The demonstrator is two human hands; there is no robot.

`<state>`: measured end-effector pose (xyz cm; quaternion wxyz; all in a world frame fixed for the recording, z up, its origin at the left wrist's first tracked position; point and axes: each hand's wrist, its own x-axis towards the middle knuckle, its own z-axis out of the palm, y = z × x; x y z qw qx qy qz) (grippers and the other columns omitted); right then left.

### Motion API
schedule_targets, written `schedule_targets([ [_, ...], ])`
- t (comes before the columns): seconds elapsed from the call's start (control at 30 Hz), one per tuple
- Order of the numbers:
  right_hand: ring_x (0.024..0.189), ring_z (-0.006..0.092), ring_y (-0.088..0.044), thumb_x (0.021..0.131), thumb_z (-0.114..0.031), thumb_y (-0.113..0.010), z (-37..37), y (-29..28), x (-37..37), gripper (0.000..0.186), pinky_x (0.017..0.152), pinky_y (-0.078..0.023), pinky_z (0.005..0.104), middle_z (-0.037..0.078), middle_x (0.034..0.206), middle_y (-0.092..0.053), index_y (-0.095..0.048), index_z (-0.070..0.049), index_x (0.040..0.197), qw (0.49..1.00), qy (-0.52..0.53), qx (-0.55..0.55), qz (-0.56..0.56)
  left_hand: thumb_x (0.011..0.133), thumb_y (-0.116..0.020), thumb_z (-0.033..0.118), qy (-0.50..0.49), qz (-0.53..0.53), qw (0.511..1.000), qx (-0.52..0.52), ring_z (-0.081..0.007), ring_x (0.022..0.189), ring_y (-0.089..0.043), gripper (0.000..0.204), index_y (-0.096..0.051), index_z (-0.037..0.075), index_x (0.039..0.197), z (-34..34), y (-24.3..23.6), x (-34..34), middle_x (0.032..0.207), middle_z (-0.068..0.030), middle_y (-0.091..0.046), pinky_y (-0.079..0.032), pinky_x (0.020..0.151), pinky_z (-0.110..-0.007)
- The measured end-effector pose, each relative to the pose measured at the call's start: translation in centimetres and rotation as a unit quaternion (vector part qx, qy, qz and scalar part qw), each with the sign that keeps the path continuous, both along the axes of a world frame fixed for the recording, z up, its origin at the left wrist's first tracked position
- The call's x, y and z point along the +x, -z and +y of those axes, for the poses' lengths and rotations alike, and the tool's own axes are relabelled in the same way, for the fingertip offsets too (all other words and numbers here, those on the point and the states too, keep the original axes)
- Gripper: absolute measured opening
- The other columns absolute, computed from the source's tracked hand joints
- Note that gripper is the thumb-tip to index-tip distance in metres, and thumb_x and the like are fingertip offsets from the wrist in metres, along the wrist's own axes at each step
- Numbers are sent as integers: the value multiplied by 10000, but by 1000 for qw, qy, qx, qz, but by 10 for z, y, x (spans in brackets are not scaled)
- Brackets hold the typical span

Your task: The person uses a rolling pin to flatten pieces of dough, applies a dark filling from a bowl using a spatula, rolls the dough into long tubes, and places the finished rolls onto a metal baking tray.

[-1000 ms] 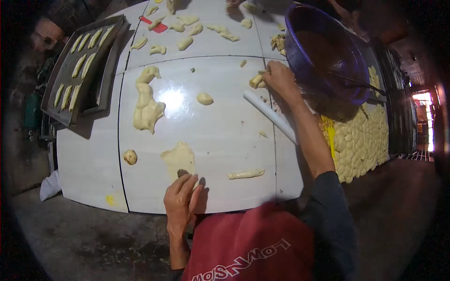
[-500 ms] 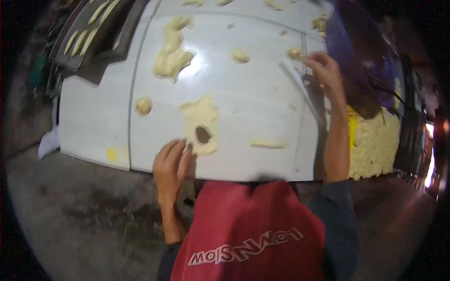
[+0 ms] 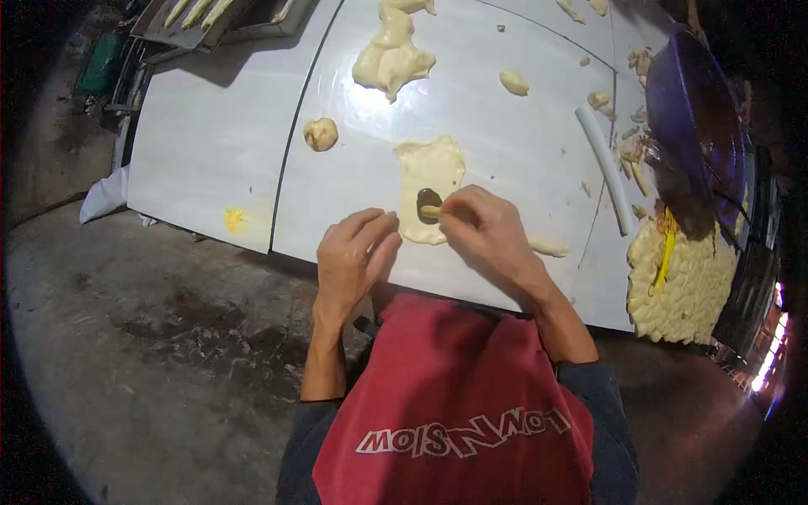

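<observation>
A flattened pale dough sheet (image 3: 429, 160) lies on the white tabletop (image 3: 210, 168) with a dark brown blob (image 3: 427, 199) on it. My right hand (image 3: 492, 234) pinches a small yellowish piece (image 3: 431, 212) at that blob. My left hand (image 3: 353, 257) is just left of the sheet near the front edge, fingers loosely curved and apart, holding nothing. A long thin dough roll (image 3: 549, 249) lies right of my right hand, partly behind it. A round dough ball (image 3: 321, 134) sits behind my left hand; a small lump (image 3: 513, 82) and a large irregular dough mass (image 3: 396, 59) lie farther back.
A grey rod (image 3: 606, 168) lies on the right, beside a large purple basin (image 3: 673, 109) and many packed dough pieces (image 3: 677, 295) with a yellow tool (image 3: 667, 257). Metal trays (image 3: 168, 29) with dough strips stand back left. A white sack (image 3: 104, 195) rests past the left edge.
My right hand has moved from beside the basin, leftward and down onto the dough sheet, carrying a small piece to the dark blob. The view has shifted, showing more floor at the left.
</observation>
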<state>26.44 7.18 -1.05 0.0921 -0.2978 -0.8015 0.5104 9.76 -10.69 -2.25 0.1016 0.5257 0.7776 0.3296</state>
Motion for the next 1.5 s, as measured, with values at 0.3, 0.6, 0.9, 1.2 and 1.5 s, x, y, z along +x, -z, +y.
schedule_targets([
  [0.3,811,269,-704,935,-173,-697,-10,9,0,134,655,-567,396,61,1002,-665,-717,-128,1060,980,-72,184,-17,827,-807,209,103,-10,995,1,-259,926,-690,273,-743,102,1071,12,-1,-13,1056,-66,-720,-517,779,-394],
  [0.6,782,245,-696,917,-221,-721,-17,-1,21,227,632,-559,380,70,1002,-659,-698,-113,1115,973,-84,214,-4,784,-833,212,185,17,982,-13,-220,821,-674,199,-773,168,968,23,5,-23,923,-14,-700,-510,696,-370],
  [0.9,740,280,-693,927,-150,-695,-18,13,22,167,623,-555,384,97,935,-669,-661,-60,1064,983,-52,174,3,865,-748,112,209,-53,975,51,-319,1017,-685,133,-699,59,977,30,13,-26,1157,-124,-689,-557,847,-418],
  [1.2,812,275,-697,923,-116,-652,-3,8,0,178,662,-573,391,93,1001,-673,-683,-66,1090,973,-29,223,-51,888,-717,80,67,-53,995,-47,-313,1058,-675,174,-709,71,1061,47,4,-29,1178,-121,-671,-562,877,-411],
  [1.5,801,280,-685,895,-251,-739,2,11,9,324,659,-559,400,91,1068,-657,-665,-128,1185,959,-92,266,-13,838,-759,146,179,-23,983,-25,-290,988,-664,222,-734,107,1055,53,-3,-33,1145,-95,-662,-528,797,-419],
])
